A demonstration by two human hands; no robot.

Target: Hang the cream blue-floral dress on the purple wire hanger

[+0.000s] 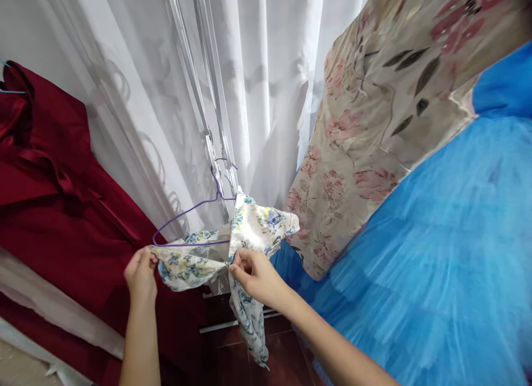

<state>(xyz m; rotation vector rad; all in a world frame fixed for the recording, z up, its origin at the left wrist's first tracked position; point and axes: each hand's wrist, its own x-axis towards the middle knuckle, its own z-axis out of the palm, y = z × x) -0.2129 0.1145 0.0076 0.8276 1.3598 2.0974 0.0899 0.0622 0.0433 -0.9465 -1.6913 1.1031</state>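
A white blouse with blue and yellow flowers [261, 222] hangs partly on a purple wire hanger [185, 211]. The right shoulder of the hanger is under the cloth, while its left arm shows bare. My left hand [142, 269] pinches the blouse at its left end, just below the hanger's left corner. With thumb and forefinger, my right hand [249, 267] grips the blouse's edge near the middle. Between the two hands the cloth is stretched. A narrow part of the blouse dangles below my right hand.
The hanger hooks onto a metal rack [211, 98] before a white curtain [270, 70]. A dark red dress [83, 209] hangs at left. At right hang a beige floral garment [344, 137] and a blue ruffled dress [436, 253]. Reddish-brown tiles [278, 353] form the floor.
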